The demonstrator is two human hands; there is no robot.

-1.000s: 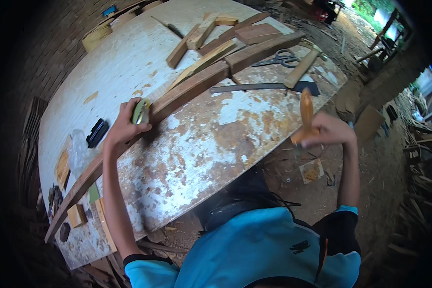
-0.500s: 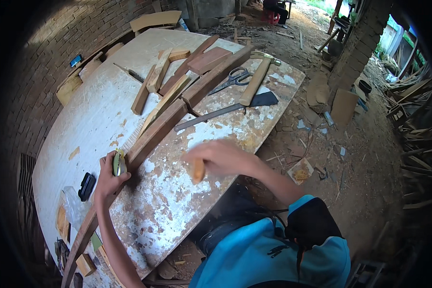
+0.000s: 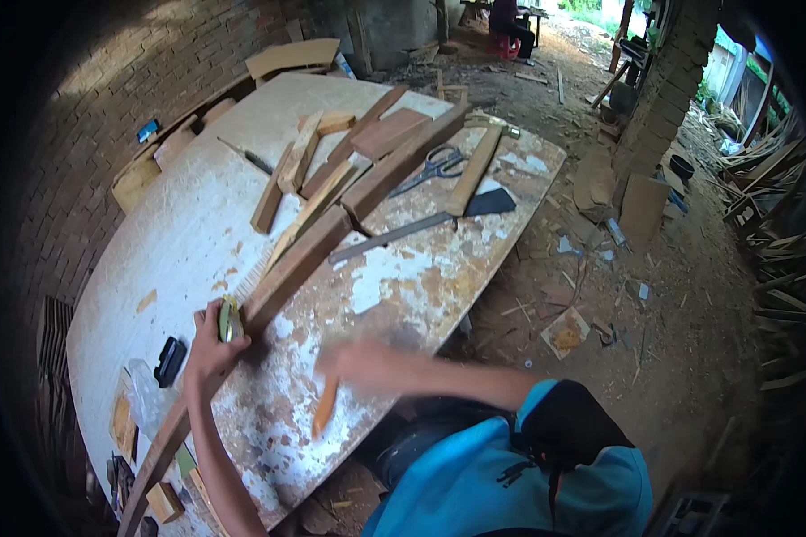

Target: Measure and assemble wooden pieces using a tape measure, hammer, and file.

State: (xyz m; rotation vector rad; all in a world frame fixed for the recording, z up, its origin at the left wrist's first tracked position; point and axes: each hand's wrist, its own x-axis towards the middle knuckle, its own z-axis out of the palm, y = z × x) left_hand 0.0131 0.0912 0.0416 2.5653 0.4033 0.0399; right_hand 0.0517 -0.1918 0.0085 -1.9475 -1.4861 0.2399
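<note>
My left hand (image 3: 211, 347) is closed around a small green and silver tape measure (image 3: 230, 319), at the side of a long curved wooden bar (image 3: 300, 255). Over the near part of the table, my right hand (image 3: 363, 365) is smeared by motion. An orange-brown wooden handle (image 3: 325, 409) points down from beneath it; whether the fingers still grip the handle is unclear. A thin wooden strip (image 3: 318, 204) with a pale bristle-like fringe lies along the bar's far side. Right of the bar rest dark-handled scissors (image 3: 441, 166), a wooden-handled hammer (image 3: 476, 170) and a dark flat metal tool (image 3: 392, 236).
Several wood pieces (image 3: 301, 154) lie on the worn, flaking table (image 3: 143, 259). A black case (image 3: 169, 361) and clear plastic bag (image 3: 148, 394) are left of my left forearm. Wood scraps litter the dirt floor (image 3: 654, 331). A person (image 3: 510, 25) sits far back.
My right hand has swept down and left, with the orange-brown handle now lower and nearer the table's front edge. My left hand keeps its grip on the tape measure. The view has shifted slightly.
</note>
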